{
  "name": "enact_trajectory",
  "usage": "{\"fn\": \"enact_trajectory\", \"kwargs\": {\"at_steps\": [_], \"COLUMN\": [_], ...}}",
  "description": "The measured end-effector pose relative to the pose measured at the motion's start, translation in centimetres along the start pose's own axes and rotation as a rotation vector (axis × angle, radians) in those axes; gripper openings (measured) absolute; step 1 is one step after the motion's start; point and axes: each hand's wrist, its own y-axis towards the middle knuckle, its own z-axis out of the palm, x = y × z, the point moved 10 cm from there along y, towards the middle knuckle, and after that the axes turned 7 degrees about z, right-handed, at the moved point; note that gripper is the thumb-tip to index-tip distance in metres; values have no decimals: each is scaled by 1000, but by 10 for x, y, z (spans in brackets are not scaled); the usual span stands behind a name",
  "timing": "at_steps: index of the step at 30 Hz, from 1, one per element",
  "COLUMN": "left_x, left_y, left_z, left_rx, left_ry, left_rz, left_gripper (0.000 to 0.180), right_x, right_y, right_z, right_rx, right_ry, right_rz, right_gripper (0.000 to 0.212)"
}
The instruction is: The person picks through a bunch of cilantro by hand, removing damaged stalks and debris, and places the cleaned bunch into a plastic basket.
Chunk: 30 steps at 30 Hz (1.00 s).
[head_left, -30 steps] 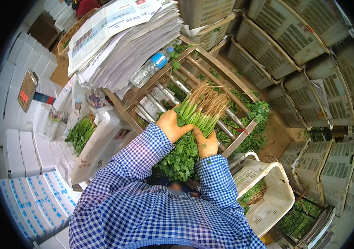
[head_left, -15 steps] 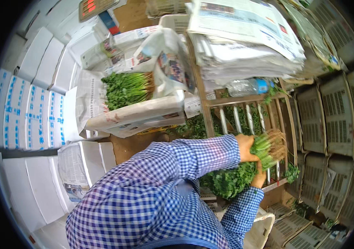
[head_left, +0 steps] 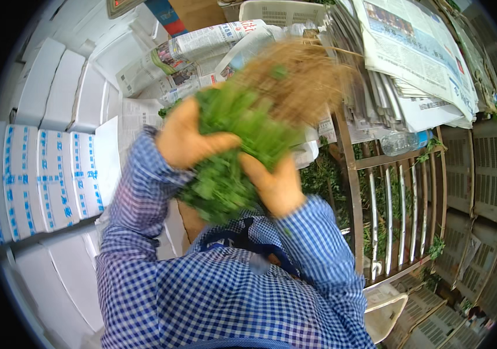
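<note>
Head view: the left hand (head_left: 187, 139) grasps a bunch of leafy greens (head_left: 247, 119) at its 8 o'clock side, the right hand (head_left: 276, 183) grasps it at 5 o'clock. The bunch sits at 12 o'clock from centre, its blurred roots (head_left: 306, 78) toward 1 o'clock; a newspaper stack (head_left: 417, 58) lies at 2 o'clock.

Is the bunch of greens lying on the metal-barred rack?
No, the left hand and right hand grip the bunch of greens, left of the rack.
</note>
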Motion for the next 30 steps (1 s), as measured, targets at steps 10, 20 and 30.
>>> {"fn": "enact_trajectory", "kwargs": {"at_steps": [10, 20, 30], "left_x": [258, 219, 291], "left_y": [-8, -2, -49], "left_z": [-94, -96, -6], "left_rx": [529, 318, 923], "left_ry": [914, 1029, 1349], "left_rz": [-632, -301, -616], "left_gripper": [75, 89, 122], "right_x": [-243, -156, -138], "right_y": [79, 33, -19], "right_z": [101, 71, -26], "right_rx": [38, -76, 83], "right_ry": [419, 949, 744], "right_rz": [768, 875, 613], "right_gripper": [66, 78, 56]}}
